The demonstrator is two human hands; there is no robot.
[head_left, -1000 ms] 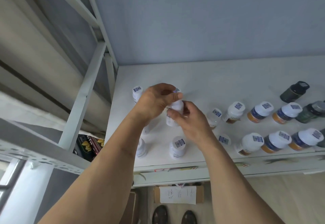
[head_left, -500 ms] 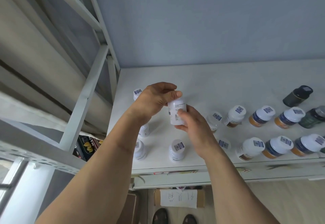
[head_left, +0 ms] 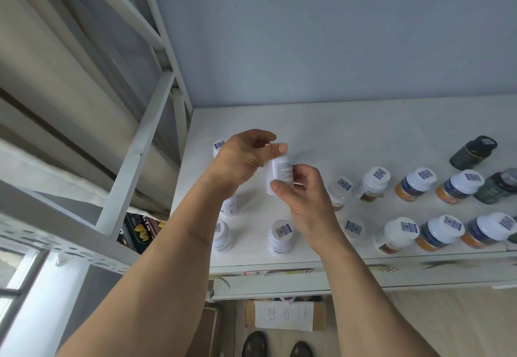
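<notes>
While my left hand [head_left: 240, 160] curls round its top and my right hand [head_left: 302, 197] pinches its base, I hold the white bottle [head_left: 279, 173] upright above the shelf's [head_left: 335, 132] left end.

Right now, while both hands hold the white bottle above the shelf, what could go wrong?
The white bottle is in the air, gripped only by the left hand and right hand; it may slip. If it falls, it could topple the capped bottle below, near the shelf edge.
</notes>
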